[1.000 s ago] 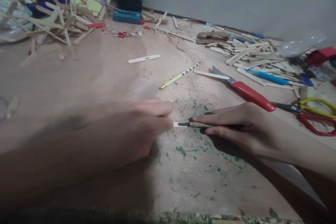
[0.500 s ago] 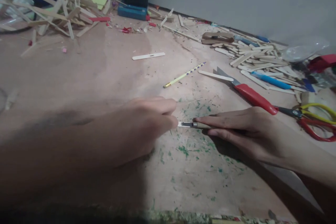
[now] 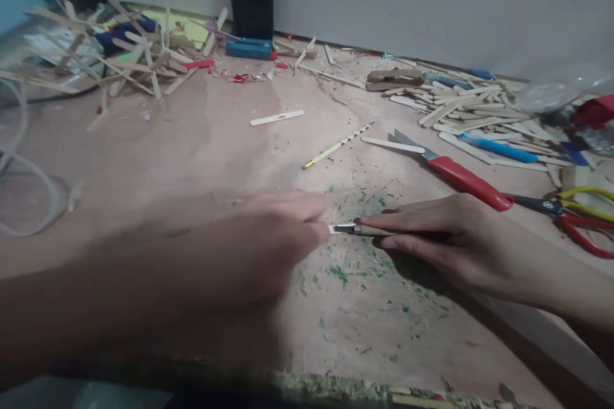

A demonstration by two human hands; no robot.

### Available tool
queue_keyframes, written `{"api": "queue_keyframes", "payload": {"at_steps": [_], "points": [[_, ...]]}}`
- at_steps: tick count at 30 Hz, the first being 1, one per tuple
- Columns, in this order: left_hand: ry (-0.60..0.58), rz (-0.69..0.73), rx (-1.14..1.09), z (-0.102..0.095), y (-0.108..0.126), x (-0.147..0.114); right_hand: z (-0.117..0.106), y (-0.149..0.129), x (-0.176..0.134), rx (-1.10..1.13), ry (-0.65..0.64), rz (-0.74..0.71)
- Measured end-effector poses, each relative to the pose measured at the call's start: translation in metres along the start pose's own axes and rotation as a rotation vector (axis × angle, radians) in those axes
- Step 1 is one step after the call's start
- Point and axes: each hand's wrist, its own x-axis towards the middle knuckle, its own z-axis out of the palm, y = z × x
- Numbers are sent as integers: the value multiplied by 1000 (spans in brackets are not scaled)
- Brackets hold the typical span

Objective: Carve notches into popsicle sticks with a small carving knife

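Low over the wooden tabletop, my left hand (image 3: 283,236) is closed on a pale popsicle stick (image 3: 332,229), of which only a short end shows past the fingertips. My right hand (image 3: 441,230) pinches the wooden handle of a small carving knife (image 3: 367,230). Its metal tip points left and meets the stick's end beside my left fingers. Just beyond my hands lies a pencil (image 3: 338,146) with an eraser. Farther back is another popsicle stick (image 3: 277,118) with a small slot in its middle. Green shavings (image 3: 338,275) are scattered beneath the hands.
Red-handled scissors (image 3: 470,182) lie at the right, a popsicle stick (image 3: 393,144) across the blades. Behind them spreads a heap of sticks (image 3: 472,102) with a blue pen (image 3: 499,148). At the back left stands a loose stick pile (image 3: 144,64). A clear tube (image 3: 43,185) curls at the left edge.
The view has shifted a little, so the table's things sit lower and more of the left side shows. Both hands keep their holds, with the knife tip still at the popsicle stick.
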Motion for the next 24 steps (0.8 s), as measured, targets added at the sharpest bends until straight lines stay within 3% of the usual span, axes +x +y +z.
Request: {"api": "queue_keyframes", "payload": {"at_steps": [5, 10, 14, 17, 24], "points": [[-34, 41, -106, 2, 13, -13, 12, 4, 1, 3, 28, -52], [109, 21, -144, -11, -10, -2, 16, 3, 3, -13, 52, -80], [11, 59, -47, -14, -29, 8, 12, 0, 5, -2, 65, -95], [-79, 56, 8, -12, -28, 6, 10, -2, 4, -13, 61, -89], [-80, 65, 13, -8, -17, 0, 8, 2, -7, -12, 57, -88]]}}
